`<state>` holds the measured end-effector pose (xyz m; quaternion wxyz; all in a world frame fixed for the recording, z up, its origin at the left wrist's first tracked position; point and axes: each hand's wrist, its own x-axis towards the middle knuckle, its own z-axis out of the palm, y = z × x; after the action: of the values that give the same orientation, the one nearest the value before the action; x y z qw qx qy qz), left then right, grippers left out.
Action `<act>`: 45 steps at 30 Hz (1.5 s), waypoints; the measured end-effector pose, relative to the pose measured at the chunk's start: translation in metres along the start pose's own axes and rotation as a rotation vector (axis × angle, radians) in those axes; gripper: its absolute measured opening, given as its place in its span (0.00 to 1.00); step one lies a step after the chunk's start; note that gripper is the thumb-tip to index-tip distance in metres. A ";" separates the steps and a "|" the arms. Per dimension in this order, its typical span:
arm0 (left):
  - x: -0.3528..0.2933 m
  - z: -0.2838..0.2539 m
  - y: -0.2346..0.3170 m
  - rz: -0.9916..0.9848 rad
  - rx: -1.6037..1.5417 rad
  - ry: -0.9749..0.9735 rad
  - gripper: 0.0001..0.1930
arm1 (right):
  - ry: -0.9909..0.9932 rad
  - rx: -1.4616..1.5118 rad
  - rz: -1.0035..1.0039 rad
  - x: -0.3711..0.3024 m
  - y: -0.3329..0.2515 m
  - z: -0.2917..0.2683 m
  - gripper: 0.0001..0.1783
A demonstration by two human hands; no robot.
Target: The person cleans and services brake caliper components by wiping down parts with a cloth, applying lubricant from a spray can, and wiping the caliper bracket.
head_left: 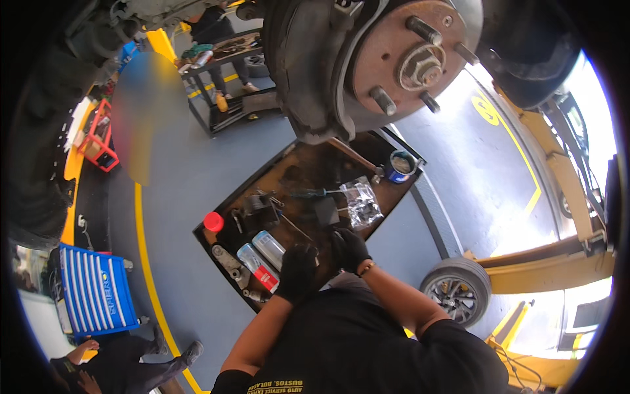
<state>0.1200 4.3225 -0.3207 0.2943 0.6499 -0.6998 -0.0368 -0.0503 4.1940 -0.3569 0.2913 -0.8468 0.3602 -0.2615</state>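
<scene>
My left hand (298,270), in a black glove, is curled at the near edge of a dark work tray (298,157). A small pale bit shows at its fingers, too small to name. My right hand (349,249), gloved too, is beside it with its fingers bunched; whether it holds anything is hidden. Just beyond lies a dark square piece (326,213), beside a crumpled silvery packet (361,202). Two spray cans (268,249) lie left of my left hand. Farther off are a screwdriver (308,193) and a hammer (354,156).
A wheel hub (413,52) with studs hangs overhead. The tray also carries a blue tub (400,166), a red-capped container (213,222) and an air tool (230,264). A wheel (456,291) lies right. Lower left are a blue tool cabinet (98,289) and a seated person (125,361).
</scene>
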 end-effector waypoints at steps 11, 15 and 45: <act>0.105 -0.045 -0.134 -0.513 0.338 0.192 0.33 | -0.182 0.044 0.127 0.027 0.031 -0.030 0.20; 0.133 -0.055 -0.171 -0.729 0.162 -0.355 0.35 | -0.373 -0.141 0.215 0.049 0.025 -0.029 0.32; 0.047 -0.130 -0.018 -0.326 -1.615 0.776 0.19 | -0.022 0.340 -0.153 0.042 -0.038 -0.083 0.12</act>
<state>0.1966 4.3188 -0.2048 0.8661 0.3036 -0.2124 -0.3356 -0.0617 4.1586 -0.2642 0.4135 -0.8131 0.2422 -0.3305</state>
